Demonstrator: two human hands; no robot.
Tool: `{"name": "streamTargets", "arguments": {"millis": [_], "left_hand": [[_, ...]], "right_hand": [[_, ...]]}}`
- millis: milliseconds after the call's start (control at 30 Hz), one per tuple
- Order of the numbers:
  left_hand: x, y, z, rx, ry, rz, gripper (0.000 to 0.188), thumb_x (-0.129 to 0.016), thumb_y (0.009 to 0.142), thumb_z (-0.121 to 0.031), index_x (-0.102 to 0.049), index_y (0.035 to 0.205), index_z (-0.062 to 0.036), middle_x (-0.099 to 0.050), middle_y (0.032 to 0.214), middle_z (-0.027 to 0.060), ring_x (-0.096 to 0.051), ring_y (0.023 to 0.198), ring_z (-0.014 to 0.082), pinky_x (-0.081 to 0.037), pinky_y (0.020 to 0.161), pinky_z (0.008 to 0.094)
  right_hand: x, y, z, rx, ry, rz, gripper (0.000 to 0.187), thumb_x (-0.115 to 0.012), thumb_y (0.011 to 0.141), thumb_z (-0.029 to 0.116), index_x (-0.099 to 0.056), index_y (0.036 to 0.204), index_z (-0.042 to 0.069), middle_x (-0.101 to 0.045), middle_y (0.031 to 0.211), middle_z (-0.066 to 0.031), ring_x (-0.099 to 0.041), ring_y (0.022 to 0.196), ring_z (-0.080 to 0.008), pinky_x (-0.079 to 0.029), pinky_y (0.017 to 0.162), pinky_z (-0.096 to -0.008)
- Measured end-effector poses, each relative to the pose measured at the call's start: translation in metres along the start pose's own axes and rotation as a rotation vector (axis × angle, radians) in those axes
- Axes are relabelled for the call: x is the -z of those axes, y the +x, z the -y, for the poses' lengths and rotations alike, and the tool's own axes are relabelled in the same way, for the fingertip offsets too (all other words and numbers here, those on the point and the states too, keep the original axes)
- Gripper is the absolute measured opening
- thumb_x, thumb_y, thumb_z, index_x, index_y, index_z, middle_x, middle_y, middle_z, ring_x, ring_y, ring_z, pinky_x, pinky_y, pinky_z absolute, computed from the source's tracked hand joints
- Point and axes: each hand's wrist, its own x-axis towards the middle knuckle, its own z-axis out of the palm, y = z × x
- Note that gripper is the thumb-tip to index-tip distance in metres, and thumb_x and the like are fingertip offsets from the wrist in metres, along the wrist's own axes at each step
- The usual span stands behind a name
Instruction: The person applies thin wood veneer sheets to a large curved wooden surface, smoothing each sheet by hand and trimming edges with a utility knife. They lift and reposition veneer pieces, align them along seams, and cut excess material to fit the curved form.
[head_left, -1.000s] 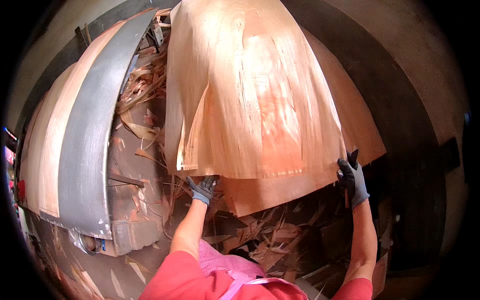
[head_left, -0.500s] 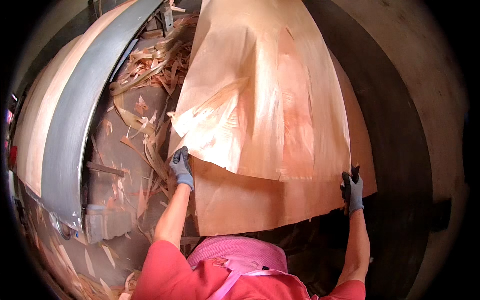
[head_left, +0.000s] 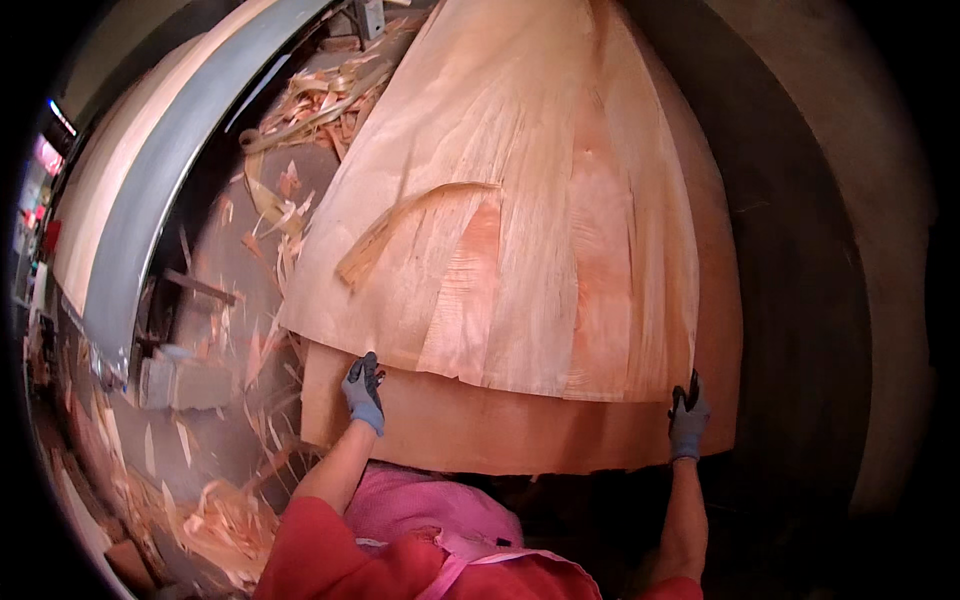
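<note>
A thin pale wood veneer sheet [head_left: 530, 300], split lengthwise in several places, spreads out before me. Beneath it lies a wider reddish veneer sheet [head_left: 520, 435], its near part showing. My left hand [head_left: 363, 392], in a grey-blue glove with dark fingertips, is closed on the near edge of the top sheet, right of its left corner. The same kind of glove covers my right hand [head_left: 688, 415], pinching the near right corner. A torn strip [head_left: 400, 220] curls up from the top sheet's left part, and reddish wood shows through the gaps.
At left stands a long grey-edged bench [head_left: 150, 190] bearing pale sheets. Veneer scraps [head_left: 320, 100] litter the floor between it and the stack, with another heap [head_left: 225, 525] at lower left. A grey block [head_left: 185, 382] sits by the bench's near end. A dark strip [head_left: 800, 270] runs along the right.
The top sheet has come nearer to me and lies flatter. Its folded left part has opened out to the left. Both hands moved lower, still at its near edge.
</note>
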Motion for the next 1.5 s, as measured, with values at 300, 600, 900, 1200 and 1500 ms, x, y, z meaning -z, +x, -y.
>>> {"name": "streamTargets", "arguments": {"millis": [300, 600, 900, 1200, 1500], "left_hand": [[0.018, 0.002, 0.085, 0.445, -0.495, -0.004, 0.08, -0.063, 0.08, -0.066, -0.052, 0.136, -0.0105, -0.055, 0.134, 0.0129, -0.053, 0.118, 0.0317, -0.042, 0.101, 0.0506], [0.048, 0.053, 0.078, 0.157, -0.611, 0.321, 0.062, -0.06, 0.091, -0.043, -0.051, 0.138, -0.0037, -0.057, 0.138, 0.0107, -0.053, 0.124, 0.0338, -0.041, 0.108, 0.0493], [0.099, 0.058, 0.08, 0.12, -0.421, 0.037, 0.05, -0.062, 0.092, -0.03, -0.054, 0.134, -0.005, -0.06, 0.133, 0.0096, -0.057, 0.119, 0.0318, -0.044, 0.105, 0.0482], [0.093, 0.036, 0.093, 0.106, -0.323, 0.011, 0.05, -0.061, 0.093, -0.031, -0.053, 0.136, -0.0053, -0.06, 0.133, 0.01, -0.058, 0.118, 0.0312, -0.044, 0.106, 0.0463], [0.116, 0.064, 0.11, 0.234, -0.432, 0.057, 0.05, -0.064, 0.091, -0.033, -0.055, 0.132, -0.0063, -0.062, 0.129, 0.0103, -0.059, 0.116, 0.0312, -0.045, 0.105, 0.0464]], "right_hand": [[0.048, 0.02, -0.026, -0.043, -0.039, 0.041, 0.051, -0.058, 0.097, 0.007, -0.047, 0.146, 0.01, -0.06, 0.126, -0.0062, -0.059, 0.085, -0.0131, -0.046, 0.058, -0.0235], [0.07, 0.012, -0.058, -0.075, 0.034, -0.059, 0.048, -0.057, 0.097, 0.003, -0.05, 0.143, 0.012, -0.061, 0.123, -0.0043, -0.054, 0.077, -0.0097, -0.041, 0.051, -0.0231], [0.06, -0.013, -0.135, 0.0, -0.061, -0.057, 0.048, -0.058, 0.096, 0.002, -0.051, 0.143, 0.01, -0.056, 0.139, -0.0069, -0.057, 0.096, -0.0121, -0.049, 0.07, -0.025], [0.051, -0.012, -0.144, -0.188, -0.042, -0.078, 0.049, -0.06, 0.095, 0.004, -0.051, 0.143, 0.008, -0.054, 0.141, -0.0088, -0.059, 0.104, -0.0184, -0.051, 0.078, -0.0286], [0.04, 0.0, -0.238, -0.005, -0.121, -0.127, 0.05, -0.06, 0.094, 0.002, -0.051, 0.142, 0.009, -0.057, 0.134, -0.0043, -0.054, 0.076, -0.0118, -0.045, 0.06, -0.0236]]}}
